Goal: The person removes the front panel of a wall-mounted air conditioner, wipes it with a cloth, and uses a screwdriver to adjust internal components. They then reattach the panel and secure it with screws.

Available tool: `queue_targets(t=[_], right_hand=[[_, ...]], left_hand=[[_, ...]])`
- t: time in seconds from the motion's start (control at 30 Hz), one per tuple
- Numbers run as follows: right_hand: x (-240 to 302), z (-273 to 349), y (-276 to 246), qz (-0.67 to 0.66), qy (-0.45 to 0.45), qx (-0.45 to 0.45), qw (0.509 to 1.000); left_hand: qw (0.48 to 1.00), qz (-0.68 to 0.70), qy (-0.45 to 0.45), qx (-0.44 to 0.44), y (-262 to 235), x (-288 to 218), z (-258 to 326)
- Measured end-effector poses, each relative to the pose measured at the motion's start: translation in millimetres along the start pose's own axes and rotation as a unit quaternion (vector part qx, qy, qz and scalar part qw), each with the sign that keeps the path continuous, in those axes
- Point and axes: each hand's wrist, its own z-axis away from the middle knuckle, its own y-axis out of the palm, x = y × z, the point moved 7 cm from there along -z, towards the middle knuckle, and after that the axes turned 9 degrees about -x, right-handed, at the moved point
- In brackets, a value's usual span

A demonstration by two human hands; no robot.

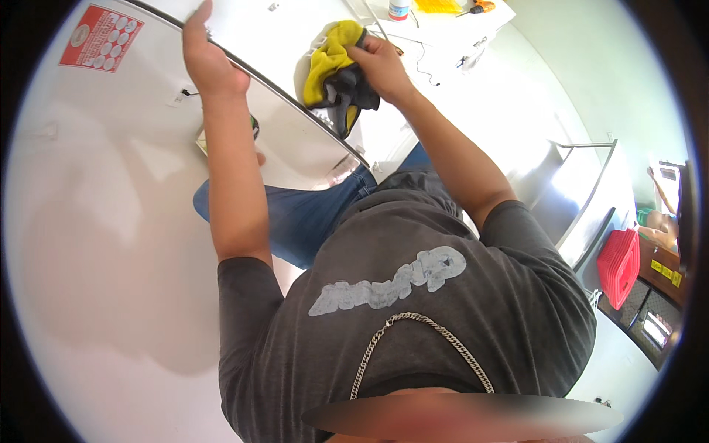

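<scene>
My right hand (382, 68) is closed on a bunched yellow and black cloth (332, 63), which hangs in folds over a white surface (284, 37). At the upper left, my left hand (213, 65) lies against the dark edge (258, 76) of a large white panel. Its visible fingers are stretched out, and nothing shows in them. The cloth and the left hand are apart, with the dark edge running between them.
A red and white sticker (101, 38) is on the panel at the far left. A bottle (399, 9), a yellow item (439, 5) and an orange-handled tool (482, 7) lie at the top. On the right are a metal-framed table (587, 199) and red plastic trays (618, 266).
</scene>
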Motion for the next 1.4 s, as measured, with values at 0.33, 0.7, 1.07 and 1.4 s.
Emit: queue_targets(t=[0.33,0.7,1.07,1.4], right_hand=[[94.4,-11.2,36.3,0.428,-0.165,0.159,0.874],[119.4,3.0,111.9,0.284,-0.432,0.106,0.85],[149.0,28.2,139.5,0.29,-0.451,0.083,0.84],[176.6,-31.5,149.8,0.428,-0.432,0.189,0.771]], left_hand=[[0.999,0.026,-0.03,-0.025,-7.1,-2.5,2.3],[0.995,0.071,-0.045,0.055,19.2,-5.4,11.3],[0.999,0.02,-0.032,0.005,11.5,-10.7,16.7],[0.997,0.054,-0.028,0.047,21.2,-12.5,19.9]])
